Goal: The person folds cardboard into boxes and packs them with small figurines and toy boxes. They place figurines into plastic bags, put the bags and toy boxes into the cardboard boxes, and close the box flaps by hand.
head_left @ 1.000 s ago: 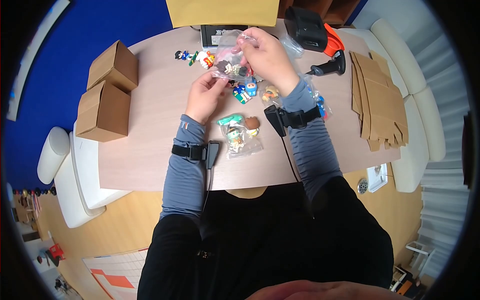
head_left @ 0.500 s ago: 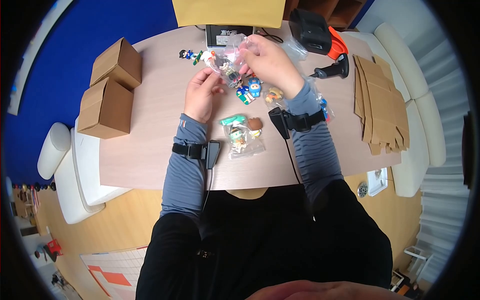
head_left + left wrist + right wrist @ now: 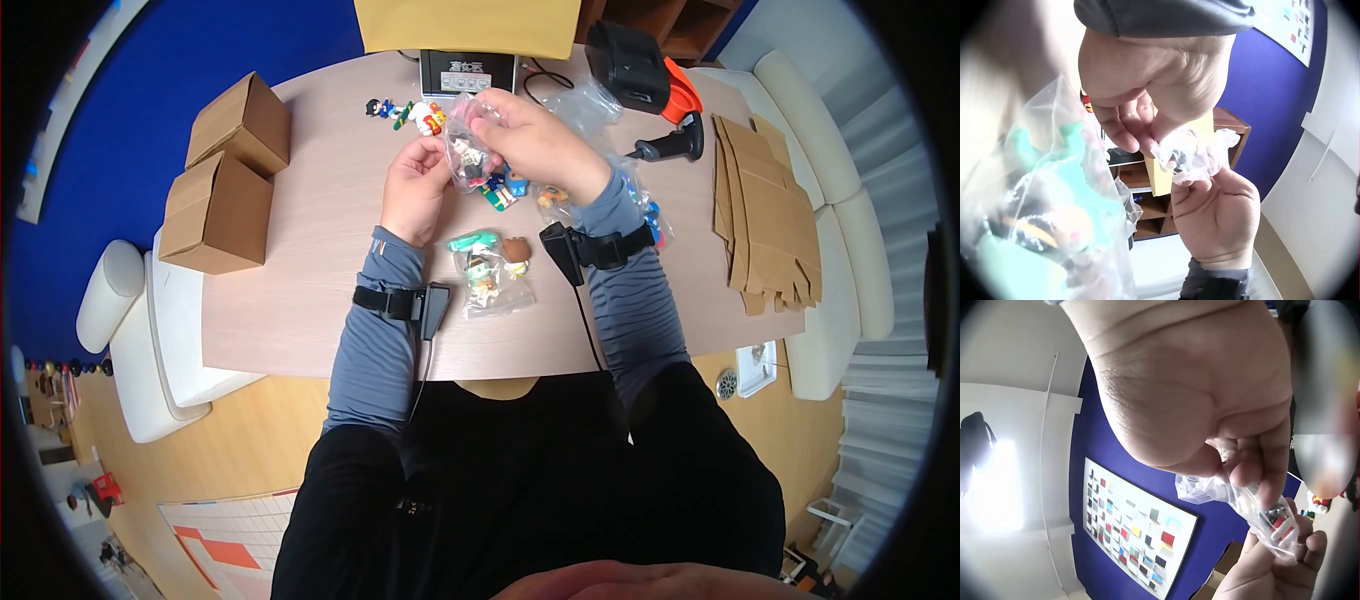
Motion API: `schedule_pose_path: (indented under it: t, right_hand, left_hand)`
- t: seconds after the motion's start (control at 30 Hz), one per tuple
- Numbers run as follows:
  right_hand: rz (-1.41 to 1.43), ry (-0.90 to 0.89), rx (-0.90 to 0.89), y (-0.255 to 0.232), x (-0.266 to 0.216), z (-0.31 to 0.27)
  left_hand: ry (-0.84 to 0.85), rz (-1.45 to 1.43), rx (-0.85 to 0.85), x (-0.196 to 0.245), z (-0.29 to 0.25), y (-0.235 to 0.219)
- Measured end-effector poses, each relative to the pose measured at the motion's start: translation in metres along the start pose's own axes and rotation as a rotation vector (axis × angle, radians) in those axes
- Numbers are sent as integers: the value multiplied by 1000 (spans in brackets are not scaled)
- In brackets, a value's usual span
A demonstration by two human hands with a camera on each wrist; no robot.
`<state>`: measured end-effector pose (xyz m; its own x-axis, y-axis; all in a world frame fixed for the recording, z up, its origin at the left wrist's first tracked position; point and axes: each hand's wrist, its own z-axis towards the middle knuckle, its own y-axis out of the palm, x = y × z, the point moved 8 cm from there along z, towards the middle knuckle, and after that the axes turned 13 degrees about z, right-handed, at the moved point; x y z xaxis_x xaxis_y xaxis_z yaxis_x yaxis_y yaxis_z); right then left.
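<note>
Both hands hold a small clear plastic bag (image 3: pixel 468 160) above the far middle of the table, with a dark-haired toy figurine inside. My right hand (image 3: pixel 540 140) pinches the bag's upper part between thumb and fingers. At its left edge, the thumb and fingertips of my left hand (image 3: pixel 415 190) grip the plastic. The right wrist view shows the bag's crumpled end (image 3: pixel 1200 487) by the right fingers and red and white parts (image 3: pixel 1280 526) through the film. Close below lie a blue figurine (image 3: pixel 515 184) and a green-based one (image 3: pixel 497 196), partly covered.
Nearer me lies a bag of figurines (image 3: pixel 490 280), with teal and brown pieces. Loose figurines (image 3: pixel 425 117) lie far left. Two cardboard boxes (image 3: pixel 215 212) stand left; flattened cardboard (image 3: pixel 765 215) lies right. A barcode scanner (image 3: pixel 675 142) and bagged figurines (image 3: pixel 645 210) are right of the hands.
The bag, earlier spread wide between the hands, has narrowed and now hangs more upright, with the figurine in its lower part. The left fingers have closed in on its left edge.
</note>
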<state>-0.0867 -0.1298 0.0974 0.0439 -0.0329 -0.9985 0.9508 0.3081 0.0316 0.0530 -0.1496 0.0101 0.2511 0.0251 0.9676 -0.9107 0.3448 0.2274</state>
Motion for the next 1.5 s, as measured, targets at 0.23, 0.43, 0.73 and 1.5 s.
schedule_pose_path:
  t: [0.23,0.43,0.73,1.5]
  right_hand:
    - [-242,-199,93,-3,-9,-5]
    - [-339,-265,-40,6,-16,-7]
    - [-323,-258,436,-56,-29,-12]
    - [-809,48,643,-185,21,-36]
  left_hand:
    - [-21,-58,-172,14,-11,17]
    - [-86,-18,-274,-3,-11,20]
    - [-88,53,-16,-2,-3,0]
    - [-60,952,136,-21,6,-39]
